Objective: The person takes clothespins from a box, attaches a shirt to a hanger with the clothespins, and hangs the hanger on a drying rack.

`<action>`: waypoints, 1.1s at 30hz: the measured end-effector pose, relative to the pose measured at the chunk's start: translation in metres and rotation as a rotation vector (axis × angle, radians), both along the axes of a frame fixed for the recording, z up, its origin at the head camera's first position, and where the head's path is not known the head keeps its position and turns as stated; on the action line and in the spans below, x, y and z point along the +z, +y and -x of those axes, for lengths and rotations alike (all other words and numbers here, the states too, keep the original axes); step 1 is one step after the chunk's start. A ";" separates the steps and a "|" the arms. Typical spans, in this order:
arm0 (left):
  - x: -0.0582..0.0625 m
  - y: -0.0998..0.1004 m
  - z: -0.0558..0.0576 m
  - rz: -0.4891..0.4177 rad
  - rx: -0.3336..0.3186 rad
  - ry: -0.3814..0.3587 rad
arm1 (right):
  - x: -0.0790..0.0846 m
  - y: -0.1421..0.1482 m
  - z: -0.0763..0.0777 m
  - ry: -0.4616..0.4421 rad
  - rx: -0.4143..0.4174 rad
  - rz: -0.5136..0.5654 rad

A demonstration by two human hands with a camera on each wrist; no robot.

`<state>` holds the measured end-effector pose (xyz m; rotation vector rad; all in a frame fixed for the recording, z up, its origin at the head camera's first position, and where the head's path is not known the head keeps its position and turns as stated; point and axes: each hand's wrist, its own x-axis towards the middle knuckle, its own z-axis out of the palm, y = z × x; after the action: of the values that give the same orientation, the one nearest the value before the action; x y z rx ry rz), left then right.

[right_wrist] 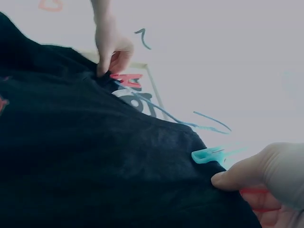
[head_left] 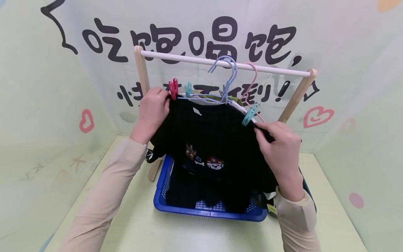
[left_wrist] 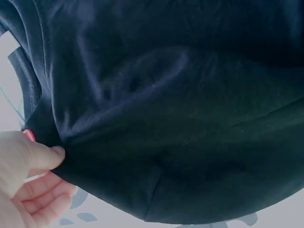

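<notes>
A black T-shirt (head_left: 201, 133) with cartoon dog faces on its front hangs from a blue hanger (head_left: 231, 80). At one shoulder, beside a red clothespin (head_left: 173, 89), my left hand (head_left: 153, 110) pinches the cloth between thumb and fingers. The opposite shoulder is pinched by my right hand (head_left: 280, 150), just below a teal clothespin (head_left: 250, 114) clipped on the cloth. In the right wrist view the thumb (right_wrist: 232, 178) presses the shirt's edge. The hanger's hook loops over the white rod (head_left: 195, 59).
Wooden posts (head_left: 294, 98) hold up the rod. A pink hanger (head_left: 252, 80) and other garments hang behind the shirt, near another teal clothespin (head_left: 188, 89). Below stands a blue basket (head_left: 211, 214) with dark cloth in it, on a pale table (head_left: 176, 234).
</notes>
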<state>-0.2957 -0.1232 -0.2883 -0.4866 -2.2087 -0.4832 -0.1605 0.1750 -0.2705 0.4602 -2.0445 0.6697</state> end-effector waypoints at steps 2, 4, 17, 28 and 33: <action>0.004 0.001 0.004 -0.004 0.034 -0.023 | 0.004 -0.001 0.008 0.010 -0.010 -0.015; 0.006 0.002 0.007 -0.006 0.071 -0.044 | 0.007 -0.003 0.015 0.018 -0.014 -0.029; 0.012 0.017 0.024 0.090 0.219 -0.086 | 0.024 -0.005 0.039 0.022 -0.085 -0.172; 0.009 0.017 0.026 0.110 0.254 -0.228 | 0.019 -0.011 0.040 -0.039 -0.078 -0.206; 0.004 0.017 0.025 0.129 0.243 -0.288 | 0.010 -0.011 0.040 -0.034 -0.074 -0.239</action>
<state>-0.3210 -0.1063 -0.2845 -0.2195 -2.5464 -0.2961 -0.2008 0.1641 -0.2605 0.5107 -2.1736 0.3924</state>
